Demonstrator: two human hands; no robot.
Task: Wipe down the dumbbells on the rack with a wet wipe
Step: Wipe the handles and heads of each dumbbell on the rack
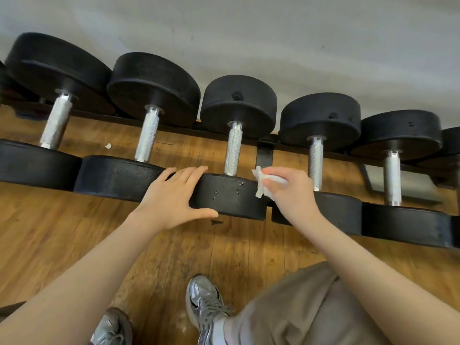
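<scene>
Wooden floor [74, 232] across the lower frame, pale wall [273, 33] at twelve o'clock. Low black rack [264, 155] running from nine o'clock toward three, loaded with a row of dumbbells, black round heads and knurled metal grips. Middle dumbbell [233, 148] at the centre, near head toward six o'clock, pitted on top. Left neighbour [146, 135] at ten o'clock of it, right neighbour [316, 158] at two o'clock. Two grey shoes [204, 307] and a trouser leg at six o'clock.

Left hand [174, 197] spread flat, fingers straight, resting against the nine o'clock side of the middle dumbbell's near head, thumb under its front edge, gripping nothing. Right hand [291, 192] at three o'clock of the same head, fingers curled round a crumpled white wipe [261, 183], pressed to the head's right edge.

Small white scrap [108, 145] on the floor at ten o'clock.

Probably mid-task: wiping of the middle dumbbell under way. Impossible to tell which neighbours are already clean; no wet sheen visible anywhere.
</scene>
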